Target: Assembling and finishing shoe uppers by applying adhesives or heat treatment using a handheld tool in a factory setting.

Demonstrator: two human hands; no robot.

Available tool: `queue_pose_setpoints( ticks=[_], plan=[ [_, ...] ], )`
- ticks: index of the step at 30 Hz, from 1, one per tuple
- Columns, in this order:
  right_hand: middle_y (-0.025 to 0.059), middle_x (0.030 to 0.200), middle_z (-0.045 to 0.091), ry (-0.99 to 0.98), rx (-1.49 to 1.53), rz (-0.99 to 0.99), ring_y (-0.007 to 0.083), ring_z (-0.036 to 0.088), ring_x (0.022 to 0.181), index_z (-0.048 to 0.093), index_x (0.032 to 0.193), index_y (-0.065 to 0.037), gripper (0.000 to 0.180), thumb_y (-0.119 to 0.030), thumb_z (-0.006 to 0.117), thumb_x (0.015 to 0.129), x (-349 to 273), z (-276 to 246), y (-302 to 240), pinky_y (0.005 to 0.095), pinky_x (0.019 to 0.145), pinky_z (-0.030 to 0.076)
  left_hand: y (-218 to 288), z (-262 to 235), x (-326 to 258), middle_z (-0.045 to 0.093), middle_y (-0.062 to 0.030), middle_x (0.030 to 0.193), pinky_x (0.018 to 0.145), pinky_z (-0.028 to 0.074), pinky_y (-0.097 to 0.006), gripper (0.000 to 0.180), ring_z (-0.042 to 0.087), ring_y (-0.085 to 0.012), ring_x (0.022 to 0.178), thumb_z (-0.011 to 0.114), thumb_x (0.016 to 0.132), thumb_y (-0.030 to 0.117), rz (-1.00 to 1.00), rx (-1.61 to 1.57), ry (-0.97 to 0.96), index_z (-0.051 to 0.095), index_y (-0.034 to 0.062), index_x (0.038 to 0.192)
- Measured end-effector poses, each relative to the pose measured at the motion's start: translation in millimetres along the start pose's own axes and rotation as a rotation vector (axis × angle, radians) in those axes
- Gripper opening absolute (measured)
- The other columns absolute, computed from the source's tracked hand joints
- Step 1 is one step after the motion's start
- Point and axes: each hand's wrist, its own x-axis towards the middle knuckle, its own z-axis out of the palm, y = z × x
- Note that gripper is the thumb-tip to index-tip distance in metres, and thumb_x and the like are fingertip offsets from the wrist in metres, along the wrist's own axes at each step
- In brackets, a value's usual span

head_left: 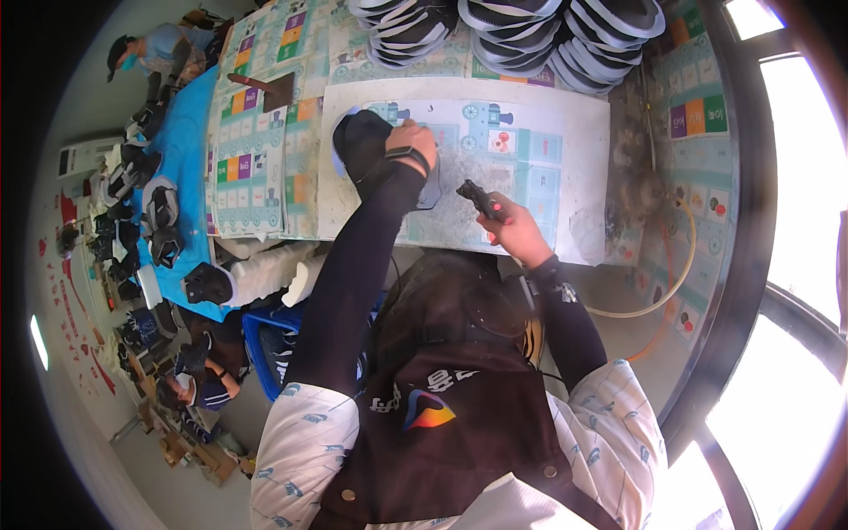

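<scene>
A dark shoe upper (pixel 362 141) with a pale blue-grey edge lies on the white sheet covering the worktable. My left hand (pixel 413 144) is closed on its right side, fingers bent, and the wrist and forearm hide part of it. A blue-grey portion shows below the wrist. To the right, my right hand (pixel 519 234) is wrapped round a black hand tool (pixel 480 196) with a dark, narrow front end. That end points up and left toward the upper, with a gap between them. The tool's exact kind is not clear.
Stacked grey-and-black shoe parts (pixel 508 35) line the table's far edge. A wooden-handled brush-like tool (pixel 269 91) lies at the far left. A yellowish hose (pixel 676 287) curves at right. Shoes sit on a blue-covered table (pixel 190 132). A blue crate (pixel 256 349) stands below; two people are leftward.
</scene>
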Motion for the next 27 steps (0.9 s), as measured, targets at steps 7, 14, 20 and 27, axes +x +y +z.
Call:
queue_pose_setpoints(
  ticks=[7, 14, 20, 27],
  plan=[
    [0.0045, 0.094, 0.073, -0.125, 0.492, 0.191, 0.0095, 0.062, 0.072, 0.068, 0.119, -0.001, 0.030, -0.003, 0.071, 0.089, -23, -25, -6, 0.0268, 0.058, 0.056, -108, -22, -51, 0.072, -0.0248, 0.099, 0.073, 0.062, -0.049, 0.021, 0.075, -0.0397, 0.084, 0.060, 0.092, 0.012, -0.080, 0.125, 0.041, 0.079, 0.0031, 0.088],
    [0.0050, 0.091, 0.077, -0.045, 0.223, 0.103, 0.0118, 0.065, 0.072, 0.068, 0.116, -0.004, 0.031, 0.000, 0.059, 0.086, -15, -14, -12, 0.0322, 0.063, 0.053, -60, -20, -41, 0.069, -0.0189, 0.088, 0.059, 0.062, -0.044, 0.014, 0.076, -0.0339, 0.074, 0.061, 0.090, 0.008, -0.135, 0.257, 0.265, 0.071, -0.0014, 0.086],
    [0.0275, 0.086, 0.068, 0.005, -0.111, -0.038, 0.0516, 0.065, 0.084, 0.066, 0.108, -0.005, 0.026, -0.014, 0.064, 0.084, 18, 12, 6, 0.0566, 0.076, 0.052, -18, 10, -18, 0.073, -0.0262, 0.101, 0.084, 0.061, -0.049, 0.021, 0.074, -0.0432, 0.094, 0.072, 0.087, 0.018, -0.064, -0.152, 0.011, 0.076, -0.0016, 0.090],
    [0.0288, 0.085, 0.068, 0.035, -0.147, -0.155, 0.0521, 0.065, 0.083, 0.067, 0.108, -0.005, 0.026, -0.012, 0.059, 0.084, 43, 53, 1, 0.0587, 0.076, 0.052, -27, -8, 0, 0.074, -0.0259, 0.104, 0.090, 0.059, -0.049, 0.028, 0.072, -0.0423, 0.101, 0.076, 0.087, 0.025, -0.059, -0.204, -0.163, 0.077, -0.0019, 0.093]
  ],
)
